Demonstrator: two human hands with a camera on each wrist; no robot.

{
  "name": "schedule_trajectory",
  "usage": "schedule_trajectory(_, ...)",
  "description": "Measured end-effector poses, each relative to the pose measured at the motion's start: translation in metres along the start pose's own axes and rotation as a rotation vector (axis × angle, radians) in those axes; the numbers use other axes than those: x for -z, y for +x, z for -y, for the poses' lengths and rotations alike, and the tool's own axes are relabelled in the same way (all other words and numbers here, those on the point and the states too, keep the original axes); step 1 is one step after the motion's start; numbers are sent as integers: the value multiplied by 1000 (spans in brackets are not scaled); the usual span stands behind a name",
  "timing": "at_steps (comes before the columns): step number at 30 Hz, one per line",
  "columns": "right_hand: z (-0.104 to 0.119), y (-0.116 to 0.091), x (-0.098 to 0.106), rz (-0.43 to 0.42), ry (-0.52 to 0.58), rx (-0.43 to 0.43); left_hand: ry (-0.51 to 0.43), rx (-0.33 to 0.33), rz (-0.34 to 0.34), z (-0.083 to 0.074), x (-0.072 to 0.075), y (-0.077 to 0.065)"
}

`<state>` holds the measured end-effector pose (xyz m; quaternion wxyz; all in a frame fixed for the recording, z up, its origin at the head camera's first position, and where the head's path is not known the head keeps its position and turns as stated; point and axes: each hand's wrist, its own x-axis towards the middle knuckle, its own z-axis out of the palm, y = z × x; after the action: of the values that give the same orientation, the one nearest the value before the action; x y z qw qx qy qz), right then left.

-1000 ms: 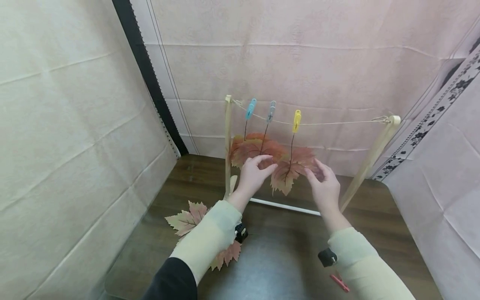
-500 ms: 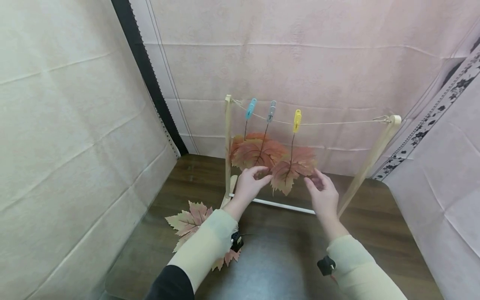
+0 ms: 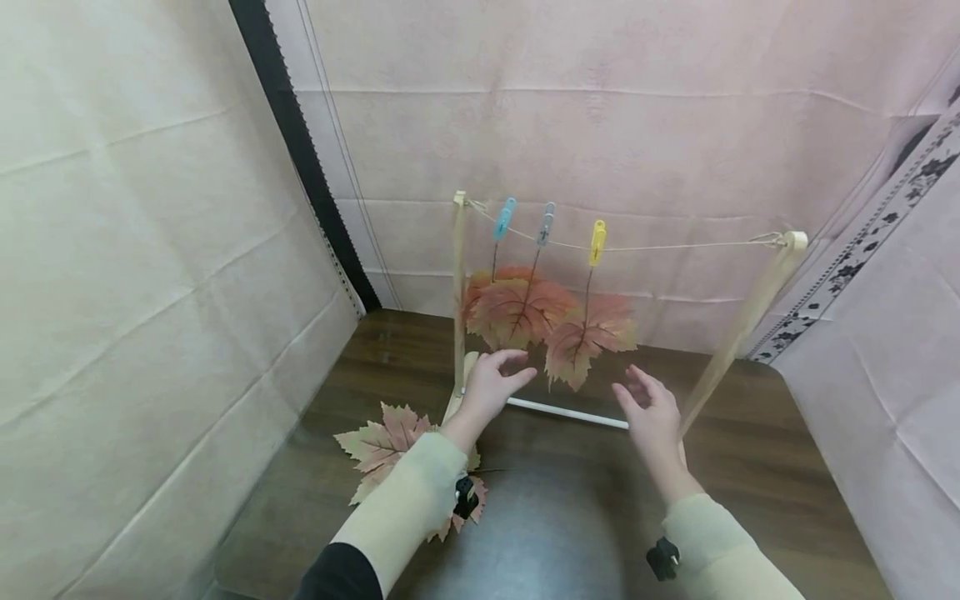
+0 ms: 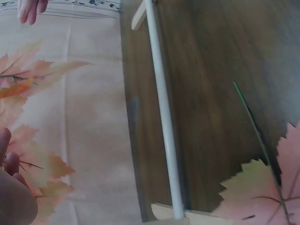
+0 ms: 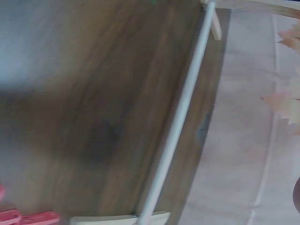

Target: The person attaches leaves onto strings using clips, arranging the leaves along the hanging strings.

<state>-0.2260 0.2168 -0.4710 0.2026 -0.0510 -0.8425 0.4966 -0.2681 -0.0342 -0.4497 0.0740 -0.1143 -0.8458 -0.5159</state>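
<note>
Both hands hover in front of a small wooden drying rack, fingers bent loosely with nothing in them. In the head view my left hand point(image 3: 487, 387) is just below a reddish maple leaf point(image 3: 521, 308), thumb apart from the fingers. My right hand point(image 3: 654, 417) stays right of and below another artificial maple leaf point(image 3: 591, 333), apart from it. The leaves hang by their stems from a blue clothespin point(image 3: 505, 219), a grey clothespin point(image 3: 545, 225) and a yellow clothespin point(image 3: 597, 243), all clipped on the string point(image 3: 675, 247).
More maple leaves point(image 3: 384, 446) lie on the brown table at left, partly under the left sleeve. Pink clothespins point(image 5: 40, 218) lie at the lower left of the right wrist view. The rack has a right post point(image 3: 742, 333) and a white bottom bar point(image 3: 566, 412).
Both hands have drawn back and down from the hanging leaves; the right fingers were at a leaf's edge before. The leaves still hang in place.
</note>
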Motion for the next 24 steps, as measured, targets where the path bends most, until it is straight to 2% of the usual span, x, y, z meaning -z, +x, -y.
schedule_trajectory(5,-17,-9,6,33,-25,-37,-22,53,45,13,-1,-6)
schedule_trajectory(9,-25,-14,8,22,4,-45,-37,49,45,25,0,-13)
schedule_trajectory(15,-39,-24,12,11,-72,-79,-3,64,49,40,-1,-23)
schedule_trajectory(19,-51,-31,15,26,-80,-110,23,89,53,50,-1,-32)
schedule_trajectory(24,-66,-38,17,38,-82,-108,88,112,73,64,3,-41)
